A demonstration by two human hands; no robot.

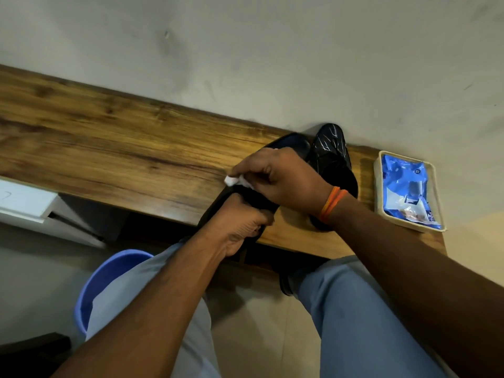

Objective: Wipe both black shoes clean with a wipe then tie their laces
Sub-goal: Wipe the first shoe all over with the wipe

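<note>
Mid-wipe on the first of two black shoes. Right hand [283, 178] curled, fingers pinching a white wipe [236, 180] and pressing it to the upper side of the near shoe [289, 144], whose toe shows just beyond the knuckles. Left hand [240, 222] clenched round the heel end of that same shoe, steadying it at the front edge of the wooden shelf [109, 137]; thumb and fingertips hidden under the hand, so exact hold hard to read. Second shoe [331, 154] just behind the right hand's knuckles, touching or nearly touching the first, toe against the wall [272, 50], pale streaks across its upper, apparently not yet cleaned. Blue wipe packet [409, 186] in a shallow tray [377, 186], beyond the right wrist with its orange band [331, 204], well apart from the fingers. Blue bucket [109, 274] below the left forearm. Laces not clearly visible on either shoe. By the look of things: wiping of one shoe under way, other shoe's wiping left to do, both pairs of laces left to tie. Early in the job, well under halfway.
</note>
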